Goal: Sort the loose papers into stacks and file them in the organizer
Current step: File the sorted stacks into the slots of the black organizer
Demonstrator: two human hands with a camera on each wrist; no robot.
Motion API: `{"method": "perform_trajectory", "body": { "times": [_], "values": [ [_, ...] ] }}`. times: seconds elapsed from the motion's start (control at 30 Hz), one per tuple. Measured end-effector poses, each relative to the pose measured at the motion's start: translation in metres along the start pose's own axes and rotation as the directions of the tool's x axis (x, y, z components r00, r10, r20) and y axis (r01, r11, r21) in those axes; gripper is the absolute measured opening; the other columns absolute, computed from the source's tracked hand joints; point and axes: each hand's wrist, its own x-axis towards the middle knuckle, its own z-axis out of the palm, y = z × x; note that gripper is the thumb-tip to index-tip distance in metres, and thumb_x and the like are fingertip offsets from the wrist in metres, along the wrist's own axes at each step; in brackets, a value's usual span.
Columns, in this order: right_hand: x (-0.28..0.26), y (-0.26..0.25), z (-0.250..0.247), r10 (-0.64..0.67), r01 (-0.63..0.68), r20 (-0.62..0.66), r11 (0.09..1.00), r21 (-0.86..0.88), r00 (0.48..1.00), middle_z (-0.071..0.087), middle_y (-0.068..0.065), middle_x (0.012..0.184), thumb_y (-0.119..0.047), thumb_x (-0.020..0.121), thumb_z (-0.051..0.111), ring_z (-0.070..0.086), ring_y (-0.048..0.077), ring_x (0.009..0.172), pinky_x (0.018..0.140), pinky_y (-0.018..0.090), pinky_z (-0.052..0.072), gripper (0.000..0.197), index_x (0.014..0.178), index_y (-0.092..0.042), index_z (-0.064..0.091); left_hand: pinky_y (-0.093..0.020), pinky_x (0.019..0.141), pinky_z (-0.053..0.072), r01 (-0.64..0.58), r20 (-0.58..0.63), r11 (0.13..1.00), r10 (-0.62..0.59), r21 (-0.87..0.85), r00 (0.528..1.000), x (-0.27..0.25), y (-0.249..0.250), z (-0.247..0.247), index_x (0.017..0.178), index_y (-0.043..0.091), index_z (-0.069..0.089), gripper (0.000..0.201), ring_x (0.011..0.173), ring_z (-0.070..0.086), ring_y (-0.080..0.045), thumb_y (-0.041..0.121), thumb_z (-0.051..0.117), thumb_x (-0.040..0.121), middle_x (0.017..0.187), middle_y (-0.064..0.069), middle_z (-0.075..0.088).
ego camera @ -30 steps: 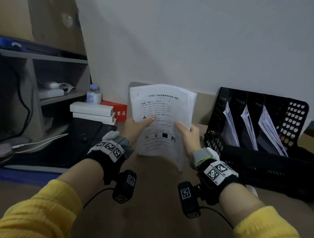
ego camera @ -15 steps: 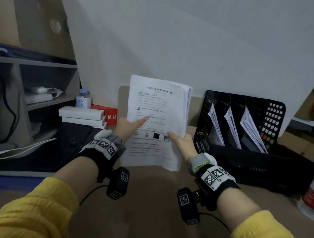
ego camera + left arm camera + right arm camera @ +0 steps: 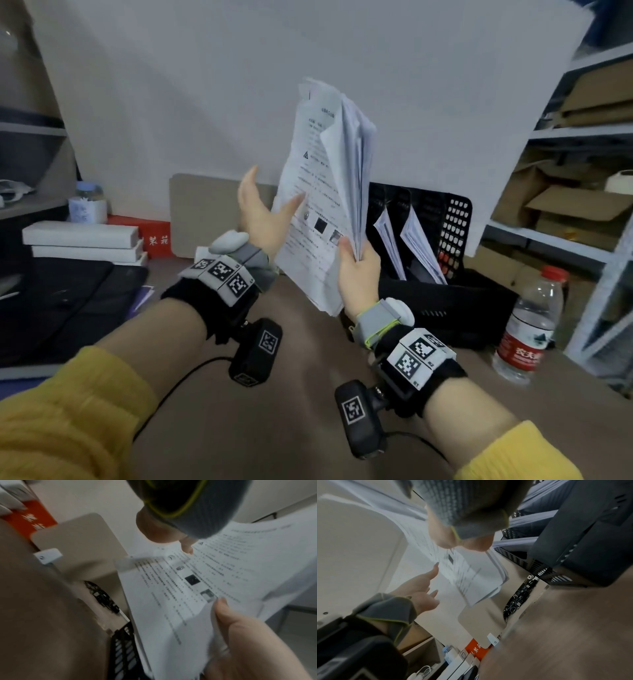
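Observation:
A thick stack of printed papers (image 3: 322, 192) stands upright in the air above the brown desk, turned edge-on toward the right. My right hand (image 3: 356, 260) grips its lower right edge, thumb on the front sheet (image 3: 171, 588). Beside the stack's left face, my left hand (image 3: 260, 212) is open with straight fingers, and only its thumb touches the front page. The black mesh organizer (image 3: 455, 219) sits just behind and right of the stack, with papers standing in its slots. In the right wrist view the stack (image 3: 467, 574) hangs near the organizer (image 3: 518, 559).
A water bottle (image 3: 527, 329) with a red label stands right of the organizer. White boxes (image 3: 82, 240) and a red box (image 3: 154, 236) lie at the back left, a black bag (image 3: 61, 301) in front of them. Metal shelving (image 3: 582, 222) with cartons rises at right.
The stack has been lifted and swung from facing me to edge-on. My left hand has let go of its left edge and opened. The right hand keeps its hold.

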Motion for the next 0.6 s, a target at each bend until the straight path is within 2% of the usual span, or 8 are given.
{"method": "perform_trajectory", "body": {
  "times": [0.1,0.17,0.2,0.27,0.3,0.37,0.5,0.6],
  "values": [
    [-0.004,-0.013,-0.013,-0.097,0.097,-0.018,0.995,-0.012,0.995,0.059,-0.007,0.126,-0.012,0.100,0.045,0.052,0.006,0.123,0.102,0.014,0.040,0.035,0.133,-0.009,0.055,-0.035,0.112,0.036,-0.065,0.221,0.989,0.093,-0.130,0.971,-0.021,0.023,0.026,0.144,0.023,0.037,0.060,0.133,0.042,-0.003,0.040,0.060,0.092,0.145,0.004,0.044],
    [-0.006,-0.022,-0.021,-0.106,0.106,-0.006,0.994,0.010,0.994,0.062,-0.010,0.119,-0.009,0.099,0.043,0.057,-0.002,0.113,0.097,0.014,0.044,0.035,0.132,-0.011,0.055,-0.015,0.094,0.045,0.011,0.361,0.966,0.086,-0.259,0.929,-0.038,0.041,0.045,0.141,0.021,0.042,0.044,0.110,0.052,0.016,0.032,0.050,0.099,0.127,0.011,0.058],
    [-0.007,-0.025,-0.026,-0.100,0.100,-0.002,0.995,0.023,0.995,0.064,-0.007,0.118,-0.011,0.099,0.043,0.059,-0.001,0.112,0.098,0.020,0.047,0.035,0.132,-0.013,0.056,-0.010,0.090,0.046,0.098,0.448,0.950,0.048,-0.297,0.893,-0.045,0.050,0.054,0.141,0.021,0.042,0.045,0.109,0.053,0.015,0.035,0.048,0.099,0.126,0.008,0.059],
    [-0.007,-0.027,-0.039,-0.107,0.106,-0.045,0.994,-0.027,0.993,0.065,-0.001,0.121,-0.020,0.099,0.044,0.059,0.010,0.116,0.101,0.038,0.049,0.034,0.130,-0.017,0.057,-0.024,0.108,0.040,0.247,0.609,0.914,0.001,-0.322,0.793,-0.058,0.066,0.073,0.146,0.032,0.035,0.067,0.131,0.046,-0.004,0.065,0.043,0.088,0.144,0.002,0.049],
    [-0.007,-0.026,-0.045,-0.114,0.110,-0.070,0.993,-0.051,0.991,0.065,-0.002,0.121,-0.020,0.098,0.044,0.059,0.012,0.117,0.101,0.041,0.048,0.034,0.129,-0.019,0.057,-0.036,0.115,0.031,0.268,0.654,0.906,0.012,-0.327,0.756,-0.064,0.073,0.079,0.145,0.044,0.031,0.074,0.139,0.037,-0.007,0.077,0.040,0.080,0.151,0.010,0.040],
    [-0.005,-0.027,-0.062,-0.132,0.122,-0.135,0.989,-0.078,0.982,0.066,-0.009,0.117,-0.015,0.097,0.044,0.058,0.009,0.115,0.101,0.039,0.047,0.034,0.124,-0.027,0.059,-0.043,0.121,0.016,0.279,0.695,0.886,0.066,-0.371,0.716,-0.077,0.090,0.090,0.141,0.060,0.023,0.071,0.144,0.021,-0.001,0.083,0.036,0.076,0.155,0.026,0.024],
    [-0.004,-0.030,-0.093,-0.181,0.166,-0.258,0.983,-0.082,0.949,0.065,-0.013,0.111,-0.011,0.097,0.046,0.059,0.002,0.110,0.101,0.036,0.047,0.027,0.116,-0.023,0.061,-0.038,0.123,0.006,0.269,0.741,0.842,0.207,-0.467,0.639,-0.099,0.111,0.117,0.149,0.047,0.014,0.103,0.146,0.005,0.002,0.090,0.046,0.061,0.159,0.023,0.012],
    [0.001,-0.036,-0.120,-0.248,0.212,-0.332,0.967,-0.142,0.910,0.060,-0.028,0.105,-0.004,0.096,0.046,0.055,-0.009,0.104,0.097,0.031,0.046,0.041,0.106,-0.043,0.058,-0.038,0.123,0.007,0.268,0.756,0.827,0.257,-0.494,0.602,-0.114,0.123,0.141,0.151,0.042,0.014,0.109,0.147,0.007,0.001,0.089,0.048,0.059,0.159,0.020,0.013]
  ]
}}
